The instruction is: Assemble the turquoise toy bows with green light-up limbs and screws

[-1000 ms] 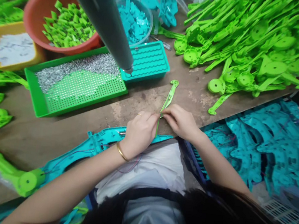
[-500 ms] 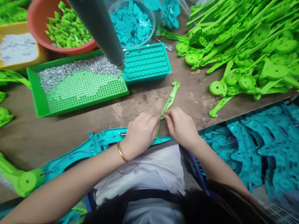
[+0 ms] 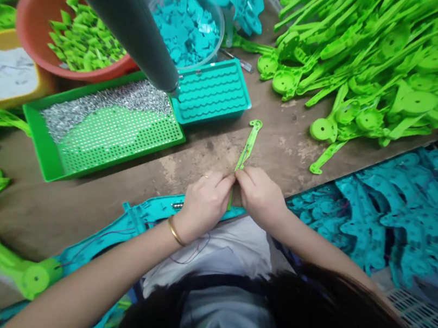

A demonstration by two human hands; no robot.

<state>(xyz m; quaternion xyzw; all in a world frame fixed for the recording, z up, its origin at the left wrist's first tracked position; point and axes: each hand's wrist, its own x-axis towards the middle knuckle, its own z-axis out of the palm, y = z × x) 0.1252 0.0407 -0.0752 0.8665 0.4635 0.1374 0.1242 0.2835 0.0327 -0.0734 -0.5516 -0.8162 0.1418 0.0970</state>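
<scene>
Left hand [image 3: 205,203] and right hand [image 3: 261,196] both pinch the near end of a thin green plastic strip [image 3: 247,149] lying just below the teal tray [image 3: 213,92]; it looks light and bendy, best gripped at its ends

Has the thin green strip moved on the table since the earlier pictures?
No. The thin green strip keeps its place beside the teal tray; both hands pinch its near end.
</scene>
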